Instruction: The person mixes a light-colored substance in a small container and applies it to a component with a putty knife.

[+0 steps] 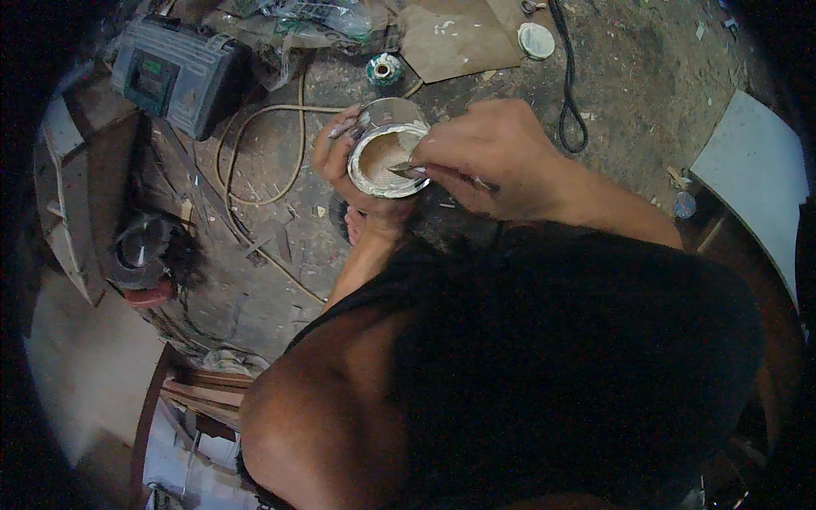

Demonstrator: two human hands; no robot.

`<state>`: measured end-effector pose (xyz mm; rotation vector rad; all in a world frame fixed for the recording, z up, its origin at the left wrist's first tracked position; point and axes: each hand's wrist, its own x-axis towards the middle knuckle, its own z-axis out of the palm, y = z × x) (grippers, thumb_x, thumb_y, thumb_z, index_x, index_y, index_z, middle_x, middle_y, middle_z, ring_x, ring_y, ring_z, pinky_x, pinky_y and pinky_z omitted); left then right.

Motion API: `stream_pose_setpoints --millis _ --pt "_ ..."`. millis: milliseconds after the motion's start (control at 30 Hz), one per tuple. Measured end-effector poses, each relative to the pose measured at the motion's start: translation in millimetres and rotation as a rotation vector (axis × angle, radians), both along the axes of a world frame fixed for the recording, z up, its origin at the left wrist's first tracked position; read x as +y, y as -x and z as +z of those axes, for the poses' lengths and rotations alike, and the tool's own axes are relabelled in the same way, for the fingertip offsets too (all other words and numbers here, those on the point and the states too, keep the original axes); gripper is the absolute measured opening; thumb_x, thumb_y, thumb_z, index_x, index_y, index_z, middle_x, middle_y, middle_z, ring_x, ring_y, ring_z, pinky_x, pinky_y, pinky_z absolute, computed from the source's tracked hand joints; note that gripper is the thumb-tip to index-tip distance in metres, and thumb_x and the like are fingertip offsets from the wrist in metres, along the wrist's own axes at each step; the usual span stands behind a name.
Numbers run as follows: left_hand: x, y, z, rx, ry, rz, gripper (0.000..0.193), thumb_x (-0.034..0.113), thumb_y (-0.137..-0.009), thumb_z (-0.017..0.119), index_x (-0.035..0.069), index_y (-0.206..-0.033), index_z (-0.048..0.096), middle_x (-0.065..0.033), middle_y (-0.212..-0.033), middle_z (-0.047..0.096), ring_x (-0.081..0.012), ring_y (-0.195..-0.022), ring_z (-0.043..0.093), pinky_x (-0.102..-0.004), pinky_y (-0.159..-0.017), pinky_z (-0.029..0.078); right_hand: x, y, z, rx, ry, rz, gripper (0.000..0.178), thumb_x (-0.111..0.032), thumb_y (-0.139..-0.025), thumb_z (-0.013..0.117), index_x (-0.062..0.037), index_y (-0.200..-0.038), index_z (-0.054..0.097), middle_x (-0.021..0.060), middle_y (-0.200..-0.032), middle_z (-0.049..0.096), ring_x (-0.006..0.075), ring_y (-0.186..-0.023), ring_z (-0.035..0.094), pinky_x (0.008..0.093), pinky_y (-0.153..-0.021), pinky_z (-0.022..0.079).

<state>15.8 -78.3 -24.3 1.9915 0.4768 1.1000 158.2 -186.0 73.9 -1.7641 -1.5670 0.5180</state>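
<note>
Two hands at work on one open tin: the left steadies it, the right dips a small blade into its mouth.
In the head view, the left hand (339, 164) is wrapped around the tin (393, 110) from its left and lower side, and the right hand (486, 155) pinches the thin scraper blade (405, 170) between thumb and fingers, its tip inside the smeared rim. The tin is held up in front of the body, its mouth turned toward the wearer, probably so that the pale paste (380, 159) can be seen and reached. The round lid (536, 41) lies apart on the dusty floor (501, 85) beside a brown sheet (455, 38), likely set there to be out of the way. A small green-and-white container (384, 70) stands just beyond the tin.
</note>
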Motion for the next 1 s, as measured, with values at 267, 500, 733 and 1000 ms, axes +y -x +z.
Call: stream_pose_setpoints --millis 267,500,733,1000 --pt "-6 1 -8 -0.046 0.148 -0.038 0.079 0.033 -0.074 0.084 0.007 -0.129 0.033 -0.0218 -0.131 0.041 -0.0330 -0.122 0.048 -0.0430 -0.101 0.045 -1 -7 0 0.130 -0.087 -0.086 0.013 -0.015 -0.077 0.070 -0.0123 -0.089 0.066 0.0069 -0.076 0.065 0.0302 -0.065 0.063 0.0417 -0.057 0.048" --pt "-10 -6 -1 -0.039 0.126 -0.054 0.094 0.028 -0.067 0.090 0.005 -0.134 0.028 -0.0203 -0.132 0.039 -0.0325 -0.123 0.047 -0.0422 -0.102 0.044 0 1 -1 0.013 0.044 -0.040 0.012 -0.010 -0.077 0.072 -0.0096 -0.087 0.067 0.0056 -0.074 0.064 0.0270 -0.062 0.062 0.0377 -0.058 0.045" --pt "-12 -4 -5 -0.008 0.106 -0.024 0.098 0.029 -0.068 0.089 0.001 -0.138 0.026 -0.0205 -0.133 0.038 -0.0333 -0.124 0.045 -0.0427 -0.104 0.041 -1 -6 0 0.275 0.089 -0.066 0.014 -0.019 -0.079 0.066 -0.0131 -0.092 0.067 0.0096 -0.082 0.068 0.0332 -0.075 0.066 0.0461 -0.064 0.051" --pt "-11 -5 -5 -0.041 0.170 -0.007 0.098 0.031 -0.072 0.085 0.002 -0.139 0.021 -0.0213 -0.133 0.039 -0.0335 -0.123 0.046 -0.0438 -0.105 0.041 2 -2 -7 0.132 -0.022 -0.147 0.013 -0.013 -0.078 0.073 -0.0095 -0.089 0.068 0.0078 -0.075 0.066 0.0278 -0.063 0.063 0.0363 -0.057 0.048"
